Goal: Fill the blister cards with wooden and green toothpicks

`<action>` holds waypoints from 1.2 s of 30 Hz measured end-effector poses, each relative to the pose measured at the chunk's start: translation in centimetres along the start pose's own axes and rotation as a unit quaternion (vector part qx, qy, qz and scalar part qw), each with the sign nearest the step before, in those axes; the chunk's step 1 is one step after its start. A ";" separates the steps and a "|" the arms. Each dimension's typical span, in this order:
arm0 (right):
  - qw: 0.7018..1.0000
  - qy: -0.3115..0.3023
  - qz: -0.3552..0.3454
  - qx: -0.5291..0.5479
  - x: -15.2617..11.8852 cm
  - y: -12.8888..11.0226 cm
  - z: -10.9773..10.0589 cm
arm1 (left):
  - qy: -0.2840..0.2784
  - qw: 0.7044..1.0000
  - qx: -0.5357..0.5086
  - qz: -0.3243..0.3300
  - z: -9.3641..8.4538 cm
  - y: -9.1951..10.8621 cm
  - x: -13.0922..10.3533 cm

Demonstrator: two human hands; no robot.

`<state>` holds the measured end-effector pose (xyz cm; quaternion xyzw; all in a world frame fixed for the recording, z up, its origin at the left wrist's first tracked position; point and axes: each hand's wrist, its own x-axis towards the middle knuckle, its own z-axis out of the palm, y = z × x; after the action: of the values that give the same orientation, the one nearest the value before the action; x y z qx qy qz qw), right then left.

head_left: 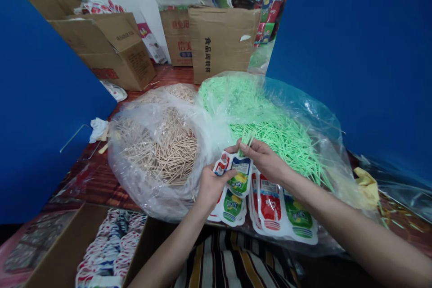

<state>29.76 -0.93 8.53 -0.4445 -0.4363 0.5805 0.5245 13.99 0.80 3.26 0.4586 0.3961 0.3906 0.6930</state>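
Between thumb and fingers, my left hand (214,182) grips a bottle-shaped pouch (240,177) with a green Sprite print; a red-printed part shows beside it. My right hand (261,155) pinches a small bunch of light green sticks (247,138) at the pouch's top edge. Whether the stick ends are inside the pouch, I cannot tell. Below lie more Sprite pouches (232,207) and a pile of red Cola pouches (270,204). Just beyond my hands, a clear plastic bag (324,121) holds a heap of green sticks (286,141).
Left of it, another clear bag (126,180) holds beige sticks (175,153). An open carton (62,252) at lower left contains rows of packed pouches (113,243). Cardboard boxes (224,40) stand at the back. Blue panels (354,54) flank both sides. A yellow cloth (366,186) lies at right.
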 end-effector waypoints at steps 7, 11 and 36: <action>0.999 -0.018 0.018 0.026 0.1 -0.8 0.0 | -0.014 0.999 -0.044 -0.012 0.1 0.6 0.0; 0.999 -0.027 -0.003 -0.019 -0.3 -0.7 0.3 | -0.003 0.998 -0.065 -0.019 0.2 0.7 -0.1; 0.863 -0.017 -0.235 -0.446 -1.7 0.8 -0.3 | 0.001 0.996 -0.095 -0.002 -1.2 1.2 -0.5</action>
<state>29.94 -2.71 7.85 -0.5052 -0.7493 0.1911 0.3832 12.54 1.02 4.14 0.3898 0.3591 0.4249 0.7339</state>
